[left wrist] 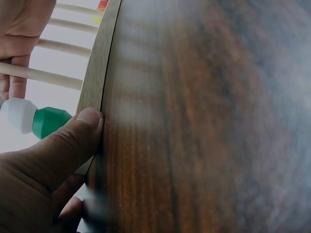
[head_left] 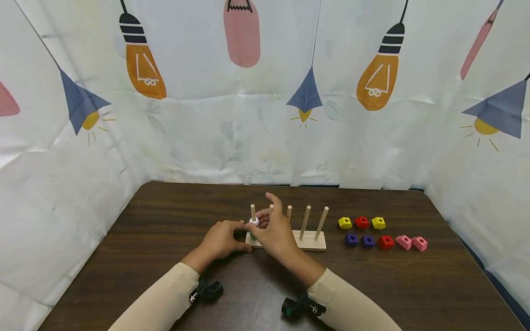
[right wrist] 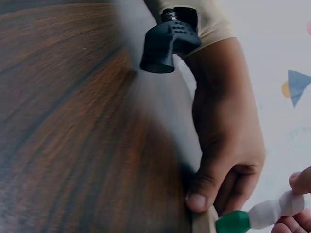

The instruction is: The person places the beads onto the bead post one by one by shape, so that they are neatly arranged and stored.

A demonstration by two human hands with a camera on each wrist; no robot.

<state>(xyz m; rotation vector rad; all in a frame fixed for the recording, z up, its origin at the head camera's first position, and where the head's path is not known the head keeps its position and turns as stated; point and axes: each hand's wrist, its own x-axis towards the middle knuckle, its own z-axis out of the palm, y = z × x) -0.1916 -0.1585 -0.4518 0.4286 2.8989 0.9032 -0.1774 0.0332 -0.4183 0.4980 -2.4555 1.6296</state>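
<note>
A wooden peg stand [head_left: 313,245] with several upright pegs sits on the table. My left hand [head_left: 221,239] grips the stand's left end, thumb along the front edge of the base [left wrist: 95,68]. On the leftmost peg a green bead [left wrist: 50,121] is at the bottom, with a white bead [right wrist: 265,214] above it. At the top of this stack, my right hand [head_left: 278,232] pinches another white bead [right wrist: 291,203] between thumb and fingers. The right hand hides part of the middle pegs in the head view.
Right of the stand lie loose beads in two rows: yellow [head_left: 345,223], red [head_left: 362,222], purple [head_left: 351,240] and pink [head_left: 403,242]. They rest on the dark wooden table [head_left: 174,216]. A printed white curtain [head_left: 194,138] hangs behind the table.
</note>
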